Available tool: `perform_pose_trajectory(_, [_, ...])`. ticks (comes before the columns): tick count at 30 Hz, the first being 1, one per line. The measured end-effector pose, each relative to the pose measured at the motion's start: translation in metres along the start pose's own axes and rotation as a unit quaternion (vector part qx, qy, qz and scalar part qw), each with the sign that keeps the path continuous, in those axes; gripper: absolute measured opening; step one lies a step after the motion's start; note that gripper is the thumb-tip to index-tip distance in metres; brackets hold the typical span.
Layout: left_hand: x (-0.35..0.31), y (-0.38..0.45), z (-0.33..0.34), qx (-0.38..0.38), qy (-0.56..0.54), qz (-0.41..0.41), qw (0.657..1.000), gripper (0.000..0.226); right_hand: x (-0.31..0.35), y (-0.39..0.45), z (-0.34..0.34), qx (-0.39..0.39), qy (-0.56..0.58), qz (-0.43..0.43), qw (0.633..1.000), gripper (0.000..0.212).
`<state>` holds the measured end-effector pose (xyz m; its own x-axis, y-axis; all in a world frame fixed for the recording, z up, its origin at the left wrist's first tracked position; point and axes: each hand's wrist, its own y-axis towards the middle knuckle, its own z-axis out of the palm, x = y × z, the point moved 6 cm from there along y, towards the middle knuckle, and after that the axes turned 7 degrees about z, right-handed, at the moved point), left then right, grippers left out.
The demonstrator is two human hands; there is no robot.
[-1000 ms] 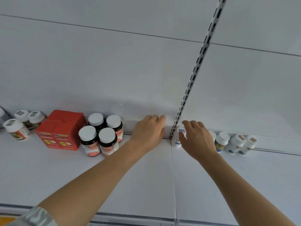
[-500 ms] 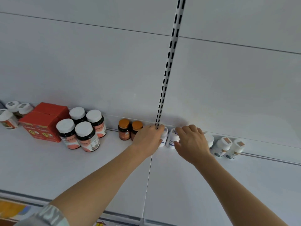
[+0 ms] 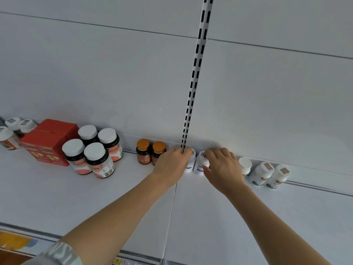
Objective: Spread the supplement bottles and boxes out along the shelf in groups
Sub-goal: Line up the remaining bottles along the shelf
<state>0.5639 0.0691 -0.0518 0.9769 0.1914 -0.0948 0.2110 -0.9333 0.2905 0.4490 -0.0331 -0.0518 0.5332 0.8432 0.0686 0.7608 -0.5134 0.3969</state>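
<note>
Two small white bottles with blue labels stand side by side at the back of the white shelf (image 3: 114, 203). My left hand (image 3: 170, 165) grips the left white bottle (image 3: 190, 163). My right hand (image 3: 222, 165) grips the right white bottle (image 3: 199, 165). Just left of my left hand stand two amber bottles with orange caps (image 3: 143, 153). Further left are several dark bottles with white caps (image 3: 95, 155), a red box (image 3: 47, 144) and white-capped jars (image 3: 11, 129). Right of my right hand stand three white bottles (image 3: 261, 174).
A slotted upright rail (image 3: 193, 88) runs up the white back panel behind my hands. The shelf's front edge (image 3: 133, 254) carries a price strip. A seam divides the shelf boards below my left wrist.
The view shifted right, bringing the two amber bottles into sight. Both hands closed in on the two small white bottles by the rail and now hold them.
</note>
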Motion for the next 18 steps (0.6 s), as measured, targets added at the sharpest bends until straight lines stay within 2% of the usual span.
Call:
perform_pose_trajectory(5, [0.000, 0.000, -0.001, 0.001, 0.002, 0.004, 1.000, 0.038, 0.001, 0.000, -0.001, -0.001, -0.005, 0.000, 1.000, 0.032])
perform_pose_trajectory(10, [-0.001, -0.002, -0.011, -0.007, 0.030, -0.004, 1.000, 0.051, -0.001, -0.004, -0.008, -0.004, -0.013, 0.013, 1.000, 0.033])
perform_pose_trajectory(18, [-0.034, 0.016, -0.026, -0.077, -0.011, 0.072, 0.994, 0.037, -0.045, -0.019, -0.043, -0.045, -0.025, 0.062, 0.997, 0.033])
